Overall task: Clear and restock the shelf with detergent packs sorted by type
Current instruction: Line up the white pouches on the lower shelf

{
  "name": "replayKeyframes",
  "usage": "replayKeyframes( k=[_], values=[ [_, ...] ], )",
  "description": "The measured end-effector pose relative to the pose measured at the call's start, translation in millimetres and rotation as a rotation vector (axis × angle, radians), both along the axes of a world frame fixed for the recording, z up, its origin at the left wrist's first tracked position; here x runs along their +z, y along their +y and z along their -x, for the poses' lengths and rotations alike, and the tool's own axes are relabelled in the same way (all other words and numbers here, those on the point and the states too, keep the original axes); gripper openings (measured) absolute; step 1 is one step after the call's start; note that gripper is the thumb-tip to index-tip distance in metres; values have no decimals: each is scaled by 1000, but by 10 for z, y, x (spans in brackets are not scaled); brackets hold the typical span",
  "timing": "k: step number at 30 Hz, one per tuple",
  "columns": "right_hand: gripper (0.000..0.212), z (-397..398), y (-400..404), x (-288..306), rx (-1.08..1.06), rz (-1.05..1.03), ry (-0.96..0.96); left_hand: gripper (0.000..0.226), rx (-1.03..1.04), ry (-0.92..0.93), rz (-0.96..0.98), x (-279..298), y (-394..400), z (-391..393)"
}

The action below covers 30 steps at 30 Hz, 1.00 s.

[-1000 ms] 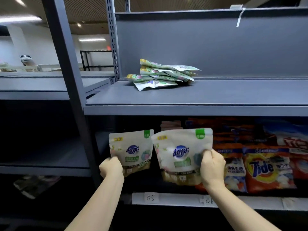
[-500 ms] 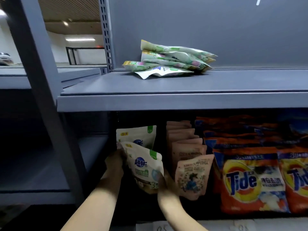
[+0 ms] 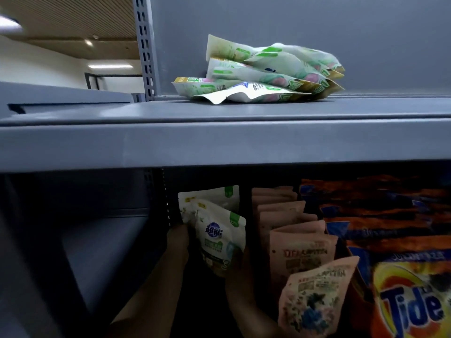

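Because the packs are sorted by type, both hands set two white detergent packs (image 3: 220, 236) upright at the left of the lower shelf, beside the pink packs (image 3: 302, 252). The left hand (image 3: 178, 240) holds the far one, the right hand (image 3: 240, 272) supports the near one; in this shadow I cannot tell how the fingers lie.

Ahead of me stands a grey metal rack (image 3: 219, 142) with a slotted upright (image 3: 144, 45) and a grey back panel (image 3: 317, 20). To my left, white walls (image 3: 36, 67), a slatted ceiling (image 3: 73, 15) and glowing strip lights (image 3: 110, 66).
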State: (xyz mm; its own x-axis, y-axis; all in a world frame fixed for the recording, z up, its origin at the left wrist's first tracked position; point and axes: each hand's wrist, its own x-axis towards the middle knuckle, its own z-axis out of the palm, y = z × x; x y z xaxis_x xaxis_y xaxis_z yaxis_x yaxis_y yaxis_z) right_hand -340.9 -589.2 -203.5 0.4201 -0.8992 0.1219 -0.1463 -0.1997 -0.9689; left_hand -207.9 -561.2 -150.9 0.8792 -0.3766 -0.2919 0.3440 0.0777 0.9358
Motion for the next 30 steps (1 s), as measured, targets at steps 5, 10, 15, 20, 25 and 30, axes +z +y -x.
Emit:
replayKeyframes(
  k=[5, 10, 15, 20, 25, 30],
  values=[
    [53, -337, -68, 44, -107, -16, -82, 49, 266, -135, -12, -152, 73, -19],
    [44, -631, -135, 114, -59, -130, -134, 54, 170, -230, -199, -217, 166, 129],
    [47, -652, -155, 89, -136, -75, 20, 78, 15, -324, -264, -391, 176, 121],
    [44, -651, -264, -27, -173, -12, 183, 88, -56, -416, -379, -413, 181, 266],
    [48, -515, -293, -67, -191, 132, 377, 83, -25, -465, -513, -436, 222, 317],
    [54, -347, -179, -27, -72, 148, 257, 80, -47, -417, -668, -473, 289, 302]
  ],
)
